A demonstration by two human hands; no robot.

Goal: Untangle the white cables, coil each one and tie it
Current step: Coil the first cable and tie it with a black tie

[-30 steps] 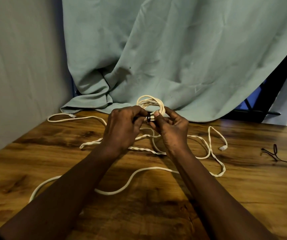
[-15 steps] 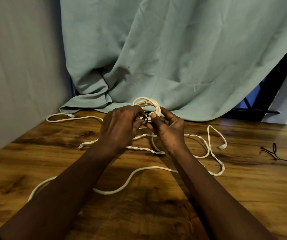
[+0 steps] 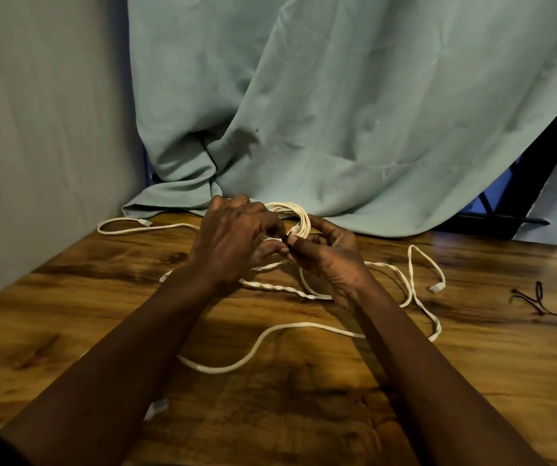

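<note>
A small coil of white cable (image 3: 299, 218) is held upright above the wooden table (image 3: 472, 381), between both hands. My left hand (image 3: 233, 240) grips the coil's left side, fingers curled round it. My right hand (image 3: 332, 257) pinches a small dark tie (image 3: 285, 237) at the coil's lower edge. A second white cable (image 3: 270, 331) lies loose on the table in wide loops, partly twisted (image 3: 280, 288) under my hands. One of its plugs (image 3: 436, 286) rests at the right, another end (image 3: 144, 222) at the far left.
A teal curtain (image 3: 337, 112) hangs behind and drapes onto the table's back edge. A grey wall (image 3: 35, 129) stands at the left. A thin dark wire (image 3: 539, 301) lies at the right. A small white piece (image 3: 158, 406) shows by my left forearm.
Both hands with the coil have shifted slightly left and tilted. My left fingers have closed further over the coil, covering more of it; the loose cable on the table has not moved.
</note>
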